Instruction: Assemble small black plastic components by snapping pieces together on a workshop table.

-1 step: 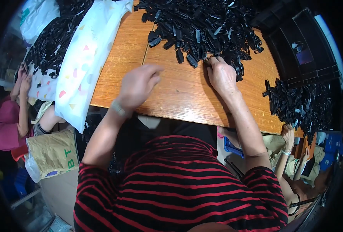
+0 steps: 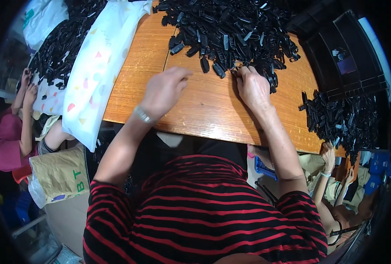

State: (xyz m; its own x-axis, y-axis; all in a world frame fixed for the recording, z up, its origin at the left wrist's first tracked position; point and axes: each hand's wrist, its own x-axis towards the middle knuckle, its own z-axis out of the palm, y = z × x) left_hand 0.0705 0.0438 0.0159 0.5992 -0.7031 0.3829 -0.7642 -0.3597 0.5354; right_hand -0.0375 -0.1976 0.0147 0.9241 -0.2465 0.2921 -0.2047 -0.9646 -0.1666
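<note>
A big heap of small black plastic pieces (image 2: 230, 31) covers the far middle of the wooden table (image 2: 204, 105). At the heap's near edge, my right hand (image 2: 253, 86) is closed, its fingertips pinching what looks like one of these black plastic pieces (image 2: 237, 68). My left hand (image 2: 162, 90) hovers over the bare wood left of the heap, wrist banded by a bracelet. Its fingers are bent toward the right and smeared by motion, so I cannot make out whether anything is between them. Two single black pieces (image 2: 219, 70) lie between my hands, near the heap.
A long white patterned plastic bag (image 2: 96, 70) lies along the table's left side. Beyond it is another black heap (image 2: 68, 48), where a person in a magenta top works. A black crate (image 2: 343, 53) and a smaller heap (image 2: 341, 116) are at right, near another person's hand (image 2: 328, 154).
My left hand has shifted slightly up and to the right, toward the heap. My right hand stays almost in place at the heap's edge.
</note>
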